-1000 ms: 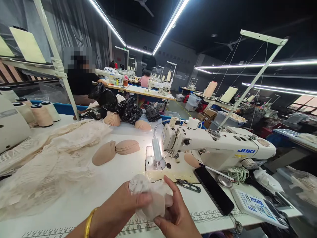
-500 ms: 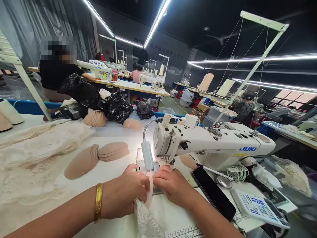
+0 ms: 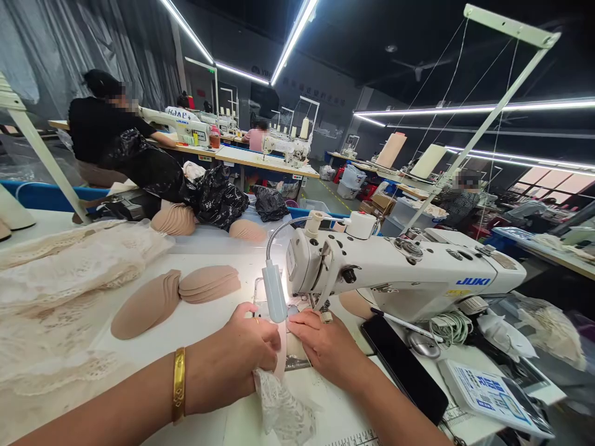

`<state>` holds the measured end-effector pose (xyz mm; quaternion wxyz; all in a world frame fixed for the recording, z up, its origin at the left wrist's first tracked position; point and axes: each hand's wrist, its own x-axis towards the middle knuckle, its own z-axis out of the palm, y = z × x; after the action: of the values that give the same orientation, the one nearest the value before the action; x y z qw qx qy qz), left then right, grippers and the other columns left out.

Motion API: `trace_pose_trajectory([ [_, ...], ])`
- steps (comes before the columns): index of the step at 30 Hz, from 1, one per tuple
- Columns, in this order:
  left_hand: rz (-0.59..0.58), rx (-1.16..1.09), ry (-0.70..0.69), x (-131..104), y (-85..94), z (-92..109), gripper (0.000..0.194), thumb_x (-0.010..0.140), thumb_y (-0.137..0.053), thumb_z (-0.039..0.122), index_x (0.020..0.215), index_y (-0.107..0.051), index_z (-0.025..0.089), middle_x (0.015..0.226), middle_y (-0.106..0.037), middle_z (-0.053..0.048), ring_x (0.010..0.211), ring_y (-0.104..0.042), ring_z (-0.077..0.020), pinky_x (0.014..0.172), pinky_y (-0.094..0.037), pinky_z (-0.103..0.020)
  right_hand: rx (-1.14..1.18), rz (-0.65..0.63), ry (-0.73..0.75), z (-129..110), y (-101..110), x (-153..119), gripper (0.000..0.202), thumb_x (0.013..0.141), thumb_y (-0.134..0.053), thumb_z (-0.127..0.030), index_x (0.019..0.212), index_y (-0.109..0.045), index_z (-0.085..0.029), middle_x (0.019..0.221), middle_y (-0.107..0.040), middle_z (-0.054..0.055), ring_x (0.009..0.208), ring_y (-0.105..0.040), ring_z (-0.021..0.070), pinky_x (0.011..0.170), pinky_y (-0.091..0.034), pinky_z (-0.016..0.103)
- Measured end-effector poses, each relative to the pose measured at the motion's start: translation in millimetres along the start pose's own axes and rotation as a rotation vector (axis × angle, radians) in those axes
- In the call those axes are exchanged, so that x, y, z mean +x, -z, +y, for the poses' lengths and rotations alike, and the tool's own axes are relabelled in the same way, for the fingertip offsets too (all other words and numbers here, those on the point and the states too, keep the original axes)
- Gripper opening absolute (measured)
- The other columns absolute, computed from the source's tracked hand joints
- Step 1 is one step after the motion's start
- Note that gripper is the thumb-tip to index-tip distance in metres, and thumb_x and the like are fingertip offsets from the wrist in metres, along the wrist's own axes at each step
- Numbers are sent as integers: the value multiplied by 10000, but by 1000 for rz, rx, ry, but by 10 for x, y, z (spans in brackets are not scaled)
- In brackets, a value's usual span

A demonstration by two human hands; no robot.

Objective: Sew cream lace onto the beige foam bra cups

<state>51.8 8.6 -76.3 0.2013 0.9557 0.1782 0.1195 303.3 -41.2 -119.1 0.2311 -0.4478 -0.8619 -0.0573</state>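
Observation:
My left hand [image 3: 237,356] is closed on a pale pink fabric piece [image 3: 281,362] with white lace [image 3: 283,406] hanging toward me. My right hand [image 3: 328,347] is beside it, fingers together and bent, the tips at the fabric's right edge near the needle area. Both hands rest at the head of a white JUKI sewing machine [image 3: 400,263]. A small grey lamp [image 3: 275,291] on a bendy neck lights the spot and hides the needle and part of the fabric. A gold bangle [image 3: 179,384] circles my left wrist.
Fanned beige oval pads [image 3: 149,306] and a second stack [image 3: 209,284] lie left of the machine. Cream lace [image 3: 79,266] covers the far left. A black phone [image 3: 404,368], a white box [image 3: 495,396] and a pen [image 3: 406,323] lie at right. A co-worker [image 3: 106,124] sits beyond.
The view has shifted slightly. The right fingers have moved a little forward and lie flatter by the needle area. The left hand keeps its hold, and the lace hangs a bit more spread.

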Motion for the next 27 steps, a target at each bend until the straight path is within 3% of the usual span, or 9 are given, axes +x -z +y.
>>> trace_pose_trajectory([
  [5, 53, 7, -31, 24, -53, -63, 243, 718, -679, 38, 736, -766, 264, 1038, -730, 4, 836, -621, -193, 1121, -266, -523, 1, -8, -32, 1, -7, 2, 440, 858, -549, 32, 1178, -708, -225, 1273, -780, 33, 977, -720, 246, 756, -524, 372],
  [12, 7, 11, 1, 45, -44, -40, 274, 747, -652, 33, 759, -773, 279, 1062, -727, 8, 827, -623, -183, 1104, -258, -529, 14, -28, -36, 23, -30, -11, 459, 839, -545, 41, 1181, -689, -229, 1256, -766, 57, 1001, -715, 243, 725, -528, 337],
  [21, 31, -10, 4, 22, -40, -8, 265, 783, -647, 69, 788, -788, 294, 1093, -738, -4, 837, -626, -198, 1062, -285, -516, 32, 8, -22, 17, 6, -6, 462, 826, -493, 35, 1148, -707, -218, 1230, -780, 59, 863, -696, 226, 720, -537, 354],
  [27, 25, 1, -11, 63, -14, -38, 230, 716, -653, 22, 713, -732, 238, 1092, -737, 4, 823, -646, -176, 1038, -295, -451, 39, 32, -21, 3, 13, -13, 448, 848, -477, 24, 1141, -713, -219, 1211, -786, 47, 860, -694, 240, 712, -539, 369],
])
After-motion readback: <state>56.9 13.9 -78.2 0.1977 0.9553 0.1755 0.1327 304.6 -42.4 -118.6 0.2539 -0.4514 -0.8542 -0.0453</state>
